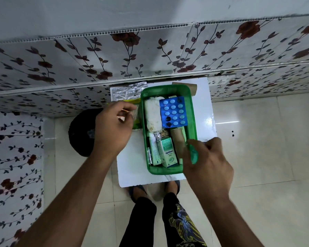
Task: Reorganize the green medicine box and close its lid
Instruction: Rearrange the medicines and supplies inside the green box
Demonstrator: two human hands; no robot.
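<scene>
The green medicine box (192, 111) stands open on a small white table (132, 168). Inside lie a white gauze roll (152, 114), a blue blister pack (173, 111), an Optibox carton (168, 152), a brown roll (177, 141) and other small cartons. My right hand (207, 163) grips the box's near right rim. My left hand (112, 125) hovers just left of the box, fingers pinched on a small orange-pink item (122, 118). A translucent yellow-green piece (135, 111) lies against the box's left wall, partly hidden by that hand. I see no lid that I can name for sure.
A silver foil strip (127, 91) lies at the table's back left. Brown cardboard (193, 88) sticks out behind the box. A black round object (80, 132) sits on the floor to the left. My feet (155, 191) are under the table's near edge. Flowered wall panels rise behind.
</scene>
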